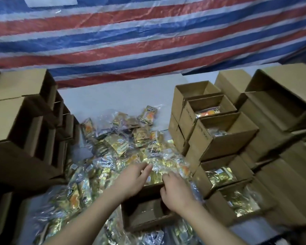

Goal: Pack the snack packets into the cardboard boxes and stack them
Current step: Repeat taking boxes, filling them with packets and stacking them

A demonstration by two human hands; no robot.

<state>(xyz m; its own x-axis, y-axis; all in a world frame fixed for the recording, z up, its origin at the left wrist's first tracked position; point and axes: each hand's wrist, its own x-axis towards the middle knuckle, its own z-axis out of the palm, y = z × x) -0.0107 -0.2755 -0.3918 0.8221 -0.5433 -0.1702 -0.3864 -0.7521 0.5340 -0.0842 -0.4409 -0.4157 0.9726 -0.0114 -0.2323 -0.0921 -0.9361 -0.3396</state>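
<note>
While both hands gather [131, 177] slippery snack packets [155, 165] | grip unclear, fingers curled | could spill past open box [145, 213]

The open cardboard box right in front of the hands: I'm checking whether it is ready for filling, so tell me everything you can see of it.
The cardboard box is plain brown corrugated card, open at the top, upright on the table. Its inside looks dark and bare, with no packets visible in it. The packet pile presses against its far and left sides. The left hand and right hand reach over its far edge into the packets.
</note>
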